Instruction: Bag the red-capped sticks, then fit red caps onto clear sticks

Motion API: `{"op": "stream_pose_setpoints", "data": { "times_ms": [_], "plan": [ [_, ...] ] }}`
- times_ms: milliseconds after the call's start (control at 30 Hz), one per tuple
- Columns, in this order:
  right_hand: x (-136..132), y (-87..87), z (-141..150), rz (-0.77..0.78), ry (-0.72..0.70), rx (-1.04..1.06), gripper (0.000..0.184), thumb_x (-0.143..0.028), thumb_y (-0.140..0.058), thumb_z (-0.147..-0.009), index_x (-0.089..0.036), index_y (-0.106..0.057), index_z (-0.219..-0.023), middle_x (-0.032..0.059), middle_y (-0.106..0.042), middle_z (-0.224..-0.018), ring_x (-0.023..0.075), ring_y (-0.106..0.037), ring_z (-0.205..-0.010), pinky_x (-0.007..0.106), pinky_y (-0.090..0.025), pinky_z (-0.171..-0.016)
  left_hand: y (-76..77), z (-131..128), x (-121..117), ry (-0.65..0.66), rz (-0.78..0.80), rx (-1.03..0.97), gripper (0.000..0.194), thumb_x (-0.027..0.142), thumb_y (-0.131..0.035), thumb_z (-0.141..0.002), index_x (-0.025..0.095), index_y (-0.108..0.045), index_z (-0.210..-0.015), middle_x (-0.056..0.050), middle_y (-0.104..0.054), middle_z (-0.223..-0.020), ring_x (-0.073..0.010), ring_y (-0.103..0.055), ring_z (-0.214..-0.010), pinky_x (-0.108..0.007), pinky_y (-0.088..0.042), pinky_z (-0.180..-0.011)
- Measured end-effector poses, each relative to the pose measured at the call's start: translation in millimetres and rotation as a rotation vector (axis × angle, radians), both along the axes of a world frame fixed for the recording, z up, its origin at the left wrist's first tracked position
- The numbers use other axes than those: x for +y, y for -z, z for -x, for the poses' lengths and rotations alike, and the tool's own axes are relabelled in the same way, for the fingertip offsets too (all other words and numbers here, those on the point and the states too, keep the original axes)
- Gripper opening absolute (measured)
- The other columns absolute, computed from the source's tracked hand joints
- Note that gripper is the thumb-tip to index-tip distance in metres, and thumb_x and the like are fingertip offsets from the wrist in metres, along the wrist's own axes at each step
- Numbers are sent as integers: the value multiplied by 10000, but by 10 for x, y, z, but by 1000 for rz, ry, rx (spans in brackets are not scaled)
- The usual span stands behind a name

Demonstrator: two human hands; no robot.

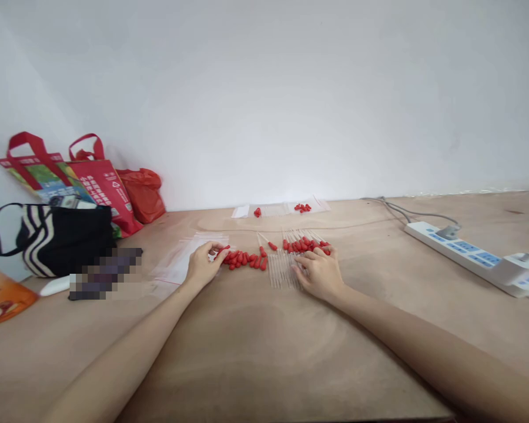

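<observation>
My left hand [204,265] is closed in a pinch at the left end of a loose pile of red rubber bulbs [242,258], with a red bulb [226,248] at its fingertips. My right hand [322,272] reaches over the right side of a row of clear glass-like tubes [278,270], its thumb and fingers apart. Just beyond those fingers lies a group of droppers [300,242], clear tubes with red bulbs on their near ends. A single dropper [271,245] rests at an angle left of that group. The right fingers partly hide the tubes and droppers.
Clear plastic bags [176,258] lie left of my left hand. Bagged tubes and bulbs [275,210] lie by the wall. A power strip [462,249] with cables sits right. A black bag [70,238], red shopping bags [108,191] and an orange packet [6,296] stand left.
</observation>
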State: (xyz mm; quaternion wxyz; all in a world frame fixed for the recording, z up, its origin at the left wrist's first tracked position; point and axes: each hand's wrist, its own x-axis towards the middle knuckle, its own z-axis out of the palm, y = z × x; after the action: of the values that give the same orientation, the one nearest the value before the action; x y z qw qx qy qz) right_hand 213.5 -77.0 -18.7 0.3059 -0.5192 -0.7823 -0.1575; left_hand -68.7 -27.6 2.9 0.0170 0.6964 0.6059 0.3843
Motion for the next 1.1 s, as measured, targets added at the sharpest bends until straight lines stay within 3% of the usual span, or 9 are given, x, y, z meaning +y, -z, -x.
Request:
{"op": "stream_pose_setpoints", "data": {
  "times_ms": [267, 467, 567, 700, 900, 1100],
  "plan": [
    [-32, -15, 5, 28, -20, -32, 341, -505, -477, -776, -213, -644, -720, 31, -591, -706, 168, -480, -737, 380, -210, -767, 6, 21, 11, -1, 14, 9, 291, 435, -483, -728, 185, -616, -792, -34, -662, -796, -182, -581, -743, -272, -434, -638],
    [-5, 2, -61, -18, -45, 38, 335, -497, -456, -800, -233, -662, -784, 25, -599, -724, 156, -494, -744, 367, -217, -779, -50, -54, -12, 31, -194, 105, 208, 349, -469, -757, 192, -604, -735, -28, -646, -773, -179, -557, -736, -307, -434, -721],
    [11, 0, -155, -52, -31, 89, 300, -448, -460, -815, -231, -665, -781, 23, -607, -720, 151, -501, -748, 356, -214, -794, -117, -242, 20, 144, -239, 231, 164, 313, -501, -748, 203, -620, -721, -24, -635, -741, -191, -550, -759, -333, -419, -754],
    [-4, -8, -329, -46, 0, 143, 310, -420, -436, -836, -230, -663, -742, 20, -613, -707, 144, -512, -728, 353, -208, -795, -198, -657, 154, 174, -130, 383, 137, 296, -557, -705, 211, -646, -646, -43, -615, -782, -221, -530, -823, -374, -404, -774],
    [-36, -8, -480, -43, 57, 192, 320, -421, -423, -840, -247, -664, -723, 10, -608, -703, 131, -527, -699, 340, -214, -785, -176, -1194, 420, 14, 69, 478, 336, 489, -576, -638, 170, -627, -544, -123, -603, -865, -314, -493, -944, -448, -381, -801],
    [-34, -23, -450, -32, 34, 192, 304, -397, -430, -841, -246, -666, -724, -1, -597, -684, 117, -536, -685, 326, -224, -771, -80, -1298, 546, -111, 101, 452, 286, 435, -619, -573, 149, -607, -572, -144, -617, -807, -319, -527, -895, -417, -408, -749]
  ]
}}
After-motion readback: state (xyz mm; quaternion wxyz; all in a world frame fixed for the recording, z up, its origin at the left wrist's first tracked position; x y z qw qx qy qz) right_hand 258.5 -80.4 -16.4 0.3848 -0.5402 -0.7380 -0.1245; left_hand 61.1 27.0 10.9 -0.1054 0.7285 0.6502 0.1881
